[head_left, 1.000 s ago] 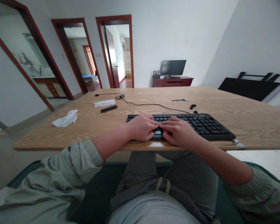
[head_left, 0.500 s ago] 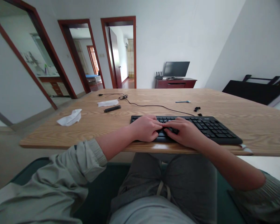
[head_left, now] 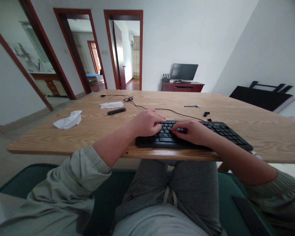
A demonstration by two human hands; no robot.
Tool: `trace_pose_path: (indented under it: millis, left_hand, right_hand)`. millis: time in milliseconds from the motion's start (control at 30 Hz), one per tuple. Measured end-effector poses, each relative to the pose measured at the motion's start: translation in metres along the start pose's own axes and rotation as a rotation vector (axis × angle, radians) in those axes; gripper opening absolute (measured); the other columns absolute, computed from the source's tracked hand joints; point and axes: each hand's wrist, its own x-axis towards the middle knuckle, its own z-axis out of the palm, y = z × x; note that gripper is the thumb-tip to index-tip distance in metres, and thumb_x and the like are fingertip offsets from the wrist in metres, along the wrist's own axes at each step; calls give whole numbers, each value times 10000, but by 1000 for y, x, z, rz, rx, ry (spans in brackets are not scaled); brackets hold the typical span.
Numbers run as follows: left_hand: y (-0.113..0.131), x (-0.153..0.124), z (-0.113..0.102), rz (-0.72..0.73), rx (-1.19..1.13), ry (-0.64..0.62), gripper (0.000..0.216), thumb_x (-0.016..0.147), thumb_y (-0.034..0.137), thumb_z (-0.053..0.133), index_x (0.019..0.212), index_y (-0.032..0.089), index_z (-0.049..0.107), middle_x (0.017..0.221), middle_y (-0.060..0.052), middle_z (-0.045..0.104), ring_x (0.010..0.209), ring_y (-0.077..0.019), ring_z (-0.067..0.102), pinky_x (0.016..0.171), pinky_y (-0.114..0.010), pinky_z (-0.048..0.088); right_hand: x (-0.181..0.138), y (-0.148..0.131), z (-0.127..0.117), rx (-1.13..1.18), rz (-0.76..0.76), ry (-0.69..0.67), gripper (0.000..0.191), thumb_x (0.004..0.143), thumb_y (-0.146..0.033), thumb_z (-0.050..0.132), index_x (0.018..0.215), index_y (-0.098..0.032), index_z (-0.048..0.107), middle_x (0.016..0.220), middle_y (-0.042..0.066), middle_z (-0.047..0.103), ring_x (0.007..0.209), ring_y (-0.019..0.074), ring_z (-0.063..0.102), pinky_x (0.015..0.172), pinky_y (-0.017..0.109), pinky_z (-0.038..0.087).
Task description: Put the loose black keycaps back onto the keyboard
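A black keyboard (head_left: 227, 133) lies at the near edge of the wooden table (head_left: 260, 124). My left hand (head_left: 145, 123) sits over its left part, fingers bent down with the tips on the upper key rows, holding nothing that I can see. My right hand (head_left: 195, 131) lies over the middle of the keyboard. Its fingers are drawn together and point left onto a key close to my left fingertips. Whether something small sits between them is hidden. The keyboard's cable (head_left: 167, 110) runs back across the table.
A crumpled tissue (head_left: 68, 120), a flat tissue (head_left: 111, 105) and a thin black bar (head_left: 116, 111) lie at the left. A blue pen-like tool (head_left: 191, 106) and small black pieces (head_left: 206, 114) lie behind the keyboard. Beyond the table are doorways and a monitor (head_left: 184, 71).
Both hands have moved from the keyboard's front rows up to its upper rows. The keyboard's near rows show now. The camera has shifted slightly.
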Motion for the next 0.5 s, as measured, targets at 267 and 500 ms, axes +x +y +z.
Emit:
trace_pose_path:
  millis: [267, 500]
  left_hand:
    - [-3, 0, 2, -12, 32, -19, 323, 772, 145, 510, 972, 187, 759, 999, -31, 752, 888, -203, 651, 891, -377, 501]
    - [-5, -1, 0, -15, 47, 14, 291, 773, 148, 521, 944, 178, 755, 970, -41, 750, 914, -213, 646, 897, -373, 492]
  right_hand:
    - [-5, -4, -1, -3, 10, -3, 176, 841, -205, 564, 944, -216, 706, 932, 17, 716, 820, 160, 646, 777, 281, 496]
    - [-1, -3, -6, -71, 69, -27, 171, 799, -252, 606, 942, -229, 695, 831, 5, 705, 709, 153, 627, 644, 252, 457]
